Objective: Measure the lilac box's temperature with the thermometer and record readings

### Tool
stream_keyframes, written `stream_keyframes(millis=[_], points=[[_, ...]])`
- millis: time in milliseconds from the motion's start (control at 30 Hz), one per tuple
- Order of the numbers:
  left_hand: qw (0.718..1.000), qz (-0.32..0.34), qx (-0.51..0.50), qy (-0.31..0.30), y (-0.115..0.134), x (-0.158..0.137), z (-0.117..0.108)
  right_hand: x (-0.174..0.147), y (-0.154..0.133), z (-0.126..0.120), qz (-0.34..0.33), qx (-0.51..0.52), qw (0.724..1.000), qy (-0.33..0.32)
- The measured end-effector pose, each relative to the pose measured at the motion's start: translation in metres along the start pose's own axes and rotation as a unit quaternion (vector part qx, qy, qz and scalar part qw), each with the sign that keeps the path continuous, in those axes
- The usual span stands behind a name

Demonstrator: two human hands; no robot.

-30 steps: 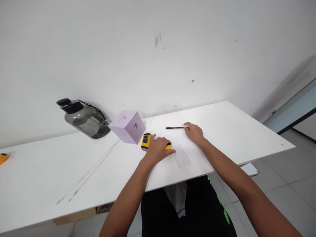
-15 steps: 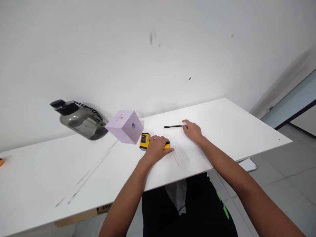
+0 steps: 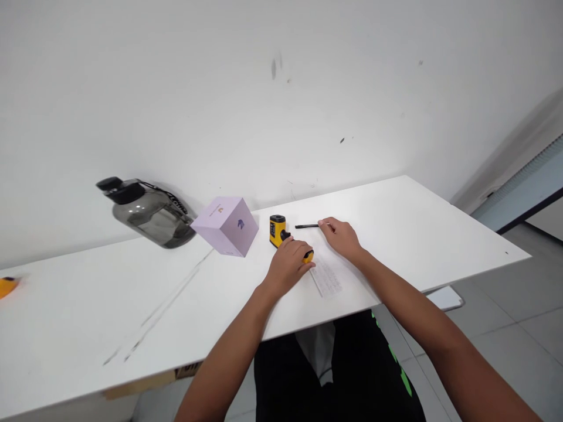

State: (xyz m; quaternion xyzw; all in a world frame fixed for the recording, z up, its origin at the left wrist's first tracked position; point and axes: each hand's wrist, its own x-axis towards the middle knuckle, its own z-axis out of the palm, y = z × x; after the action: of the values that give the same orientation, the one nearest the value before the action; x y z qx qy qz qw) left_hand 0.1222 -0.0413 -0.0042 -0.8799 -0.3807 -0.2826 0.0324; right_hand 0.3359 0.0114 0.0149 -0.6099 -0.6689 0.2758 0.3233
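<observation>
My left hand [image 3: 288, 261] is closed round the grip of a yellow-and-black pistol-shaped handheld device [image 3: 277, 230]. The device's head, with a dark label on its side, points up and away from me, and the end of its grip shows below my fingers. A thin black pen [image 3: 307, 226] lies along the white table, its left end in the open. Against the pen's right end, my right hand [image 3: 341, 236] has its fingertips pressed together, covering that end. Just right of my left hand, a small sheet of printed paper [image 3: 328, 278] lies flat.
A lilac box [image 3: 226, 228] stands left of the yellow device. Farther left is a grey see-through bottle [image 3: 152, 217] with a black cap and strap. Part of an orange object [image 3: 7, 286] shows at the left edge. The white table [image 3: 176, 316] meets the wall behind.
My left hand has turned the yellow device so its head points more upright and away, farther from the box. My right hand has slid slightly left along the pen.
</observation>
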Motion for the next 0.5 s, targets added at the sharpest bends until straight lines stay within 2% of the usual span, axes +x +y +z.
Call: stream_keyframes(millis=[100,233,433,500], points=[[0.998,0.023,-0.007,0.054,0.002,0.000,0.002,-0.004,-0.005,0.003,0.010,0.074,0.996,-0.048],[0.993,0.056,-0.017,0.107,0.009,0.000,0.005,-0.007,-0.008,0.008,0.057,0.177,0.973,-0.139],[0.984,0.105,-0.003,0.147,0.024,0.000,0.001,-0.013,-0.011,0.009,0.015,0.252,0.943,-0.215],[0.979,0.122,-0.001,0.161,0.030,0.002,-0.002,-0.014,-0.015,0.008,0.032,0.301,0.927,-0.222]])
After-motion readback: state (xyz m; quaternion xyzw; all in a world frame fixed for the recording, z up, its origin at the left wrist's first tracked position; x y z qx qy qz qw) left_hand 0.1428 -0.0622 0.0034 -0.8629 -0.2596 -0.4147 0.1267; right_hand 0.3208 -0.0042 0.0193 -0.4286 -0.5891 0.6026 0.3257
